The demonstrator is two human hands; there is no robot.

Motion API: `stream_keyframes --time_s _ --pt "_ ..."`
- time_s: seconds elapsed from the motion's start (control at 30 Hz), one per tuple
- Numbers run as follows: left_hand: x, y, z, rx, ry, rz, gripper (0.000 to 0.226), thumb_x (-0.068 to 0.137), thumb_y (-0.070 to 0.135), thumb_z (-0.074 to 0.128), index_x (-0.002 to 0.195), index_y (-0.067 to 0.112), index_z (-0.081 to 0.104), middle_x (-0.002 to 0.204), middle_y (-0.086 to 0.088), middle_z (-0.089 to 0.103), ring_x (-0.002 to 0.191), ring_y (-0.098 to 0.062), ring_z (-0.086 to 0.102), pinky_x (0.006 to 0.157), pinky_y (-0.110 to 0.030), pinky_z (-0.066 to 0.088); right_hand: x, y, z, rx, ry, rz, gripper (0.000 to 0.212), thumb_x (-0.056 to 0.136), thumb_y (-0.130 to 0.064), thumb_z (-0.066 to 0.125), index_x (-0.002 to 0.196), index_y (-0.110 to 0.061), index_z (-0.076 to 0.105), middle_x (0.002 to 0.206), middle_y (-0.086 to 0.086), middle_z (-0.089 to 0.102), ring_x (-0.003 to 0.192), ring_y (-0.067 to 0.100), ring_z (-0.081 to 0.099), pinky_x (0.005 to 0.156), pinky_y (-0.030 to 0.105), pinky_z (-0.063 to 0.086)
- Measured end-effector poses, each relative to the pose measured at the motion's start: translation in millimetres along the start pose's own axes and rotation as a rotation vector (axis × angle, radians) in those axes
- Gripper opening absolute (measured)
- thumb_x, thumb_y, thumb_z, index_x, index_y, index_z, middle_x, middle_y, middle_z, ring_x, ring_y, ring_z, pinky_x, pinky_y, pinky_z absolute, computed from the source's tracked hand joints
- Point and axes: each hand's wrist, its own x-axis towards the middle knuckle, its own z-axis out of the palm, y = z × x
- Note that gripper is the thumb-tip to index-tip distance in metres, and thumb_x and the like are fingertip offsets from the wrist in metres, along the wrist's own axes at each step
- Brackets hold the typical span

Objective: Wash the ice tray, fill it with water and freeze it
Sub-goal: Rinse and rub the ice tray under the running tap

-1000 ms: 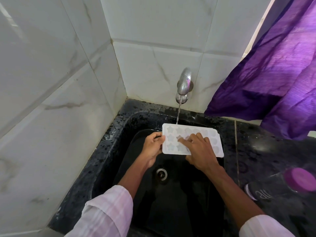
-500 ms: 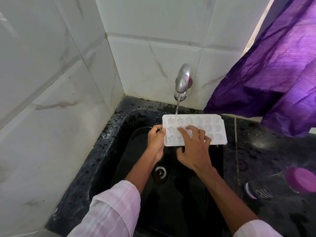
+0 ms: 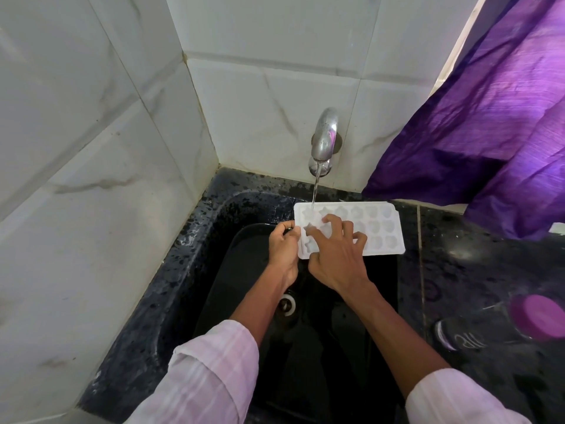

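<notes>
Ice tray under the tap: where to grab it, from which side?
Probably the flat rim at its free right short end, pinched from the right: the ice tray is thin, roughly level, its top all cavities. The left hand holds the left end; the right hand covers the middle.

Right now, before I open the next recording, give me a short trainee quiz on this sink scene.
1. True or false: water from the tap lands on the ice tray's left end.
2. The fingers of the right hand rest on: A the tray's moulds, B the tap, C the sink drain.
3. Fill in: the bottle on the counter has a ___ cap.
Key: 1 true; 2 A; 3 purple.
</notes>
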Motion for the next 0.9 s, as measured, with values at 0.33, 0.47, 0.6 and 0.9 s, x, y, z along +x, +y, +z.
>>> stream_keyframes --time_s 0.33,0.47,0.6,0.9 --pt "3 2 0 0.043 0.050 0.056 0.012 0.100 0.004 0.051 0.098 0.008 0.062 0.085 -0.005 0.071 0.071 -0.013 0.068 0.059 -0.026 0.058 7 -6 -4 0.029 -0.032 0.004 0.062 0.078 -0.030 0.060 0.139 -0.035 0.048 0.148 0.004 0.029 0.131 0.027 0.028 0.097 0.044 0.026" --pt "2 2 -8 0.022 0.058 0.068 0.012 0.102 0.004 0.049 0.100 0.007 0.060 0.090 -0.007 0.070 0.076 -0.015 0.068 0.064 -0.028 0.058 9 -8 -4 0.021 -0.060 -0.024 0.068 0.073 -0.029 0.063 0.139 -0.039 0.047 0.146 0.002 0.030 0.130 0.027 0.029 0.097 0.045 0.028" --pt "2 5 -9 0.016 0.087 0.071 0.012 0.102 0.004 0.050 0.100 0.008 0.061 0.094 -0.011 0.071 0.080 -0.020 0.068 0.067 -0.032 0.059 5 -19 2 0.046 -0.054 -0.006 0.075 0.068 -0.026 0.065 0.140 -0.033 0.044 0.147 0.005 0.027 0.129 0.030 0.029 0.095 0.044 0.029" --pt "-5 7 -11 0.036 0.121 0.080 0.014 0.100 0.003 0.050 0.095 0.011 0.061 0.093 -0.010 0.070 0.077 -0.017 0.066 0.063 -0.028 0.056 8 -17 4 0.230 -0.084 0.016 0.063 0.075 -0.024 0.065 0.135 -0.038 0.050 0.144 -0.003 0.027 0.128 0.024 0.025 0.100 0.043 0.027"
